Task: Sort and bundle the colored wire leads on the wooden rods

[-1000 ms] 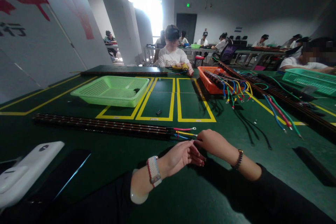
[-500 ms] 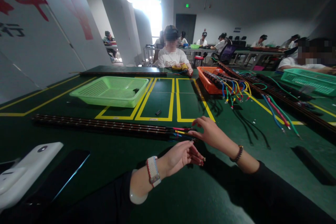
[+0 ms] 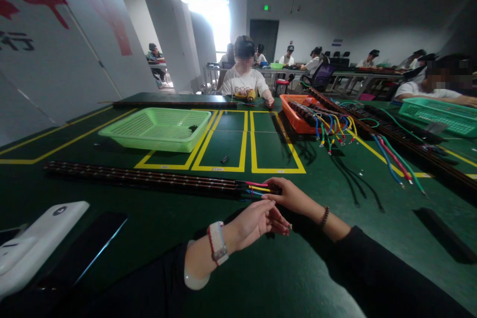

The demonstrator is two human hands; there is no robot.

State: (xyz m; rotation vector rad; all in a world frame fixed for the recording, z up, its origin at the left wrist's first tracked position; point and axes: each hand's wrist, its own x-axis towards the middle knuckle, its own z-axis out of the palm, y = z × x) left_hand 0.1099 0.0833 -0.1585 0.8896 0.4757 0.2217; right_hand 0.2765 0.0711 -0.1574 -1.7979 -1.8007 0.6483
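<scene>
The right hand (image 3: pixel 292 195) is reaching over the free ends of the red, yellow and blue wires (image 3: pixel 259 189), its fingers curving on the far side and its thumb lying on the near side; whether it is gripping them cannot be told. The left hand (image 3: pixel 255 223) is resting just nearer the wearer, its fingers half curled and held loosely together, their tips pointing toward the right; whether anything is sitting inside the curl cannot be told. The wires are coming out of the right end of a bundle of long dark strips (image 3: pixel 149 177), which is lying flat across the green table (image 3: pixel 238 278). Beyond the bundle, a light green basket (image 3: pixel 164 141) is standing at the left, and a small dark piece (image 3: pixel 224 159) is lying inside a yellow-taped rectangle. At the right, an orange basket (image 3: pixel 292 113) is holding more dark strips, their coloured wires hanging over its rim. A white device (image 3: pixel 42 243) and a dark phone-like slab (image 3: pixel 87 246) are lying at the near left, while a black bar (image 3: pixel 445 233) is lying at the right. Across the table, a person (image 3: pixel 244 79) in a white shirt is sitting with a yellow tool (image 3: pixel 251 95).
</scene>
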